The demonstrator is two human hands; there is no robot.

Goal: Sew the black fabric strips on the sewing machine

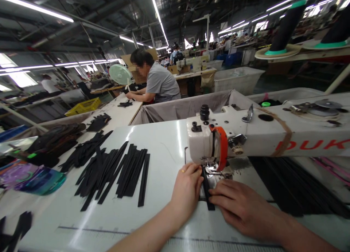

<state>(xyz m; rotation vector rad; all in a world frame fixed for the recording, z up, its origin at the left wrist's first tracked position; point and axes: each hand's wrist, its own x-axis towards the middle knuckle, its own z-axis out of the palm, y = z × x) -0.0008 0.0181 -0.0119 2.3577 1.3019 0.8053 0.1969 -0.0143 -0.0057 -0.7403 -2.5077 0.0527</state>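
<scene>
A narrow black fabric strip lies on the sewing machine bed, its far end at the metal presser foot. My left hand is closed at the strip's far left edge, fingertips beside the foot. On the strip's right side, nearer to me, my right hand presses its bunched fingertips against the edge. The white sewing machine has an orange band around the front of its head. Left of my hands, several loose black strips lie in overlapping piles. The needle is too small to make out.
A printed ruler runs along the table's near edge. Longer black strips lie beyond the machine bed at right. A purple and teal container sits far left. Ahead, a person in grey works beside a fabric-lined bin.
</scene>
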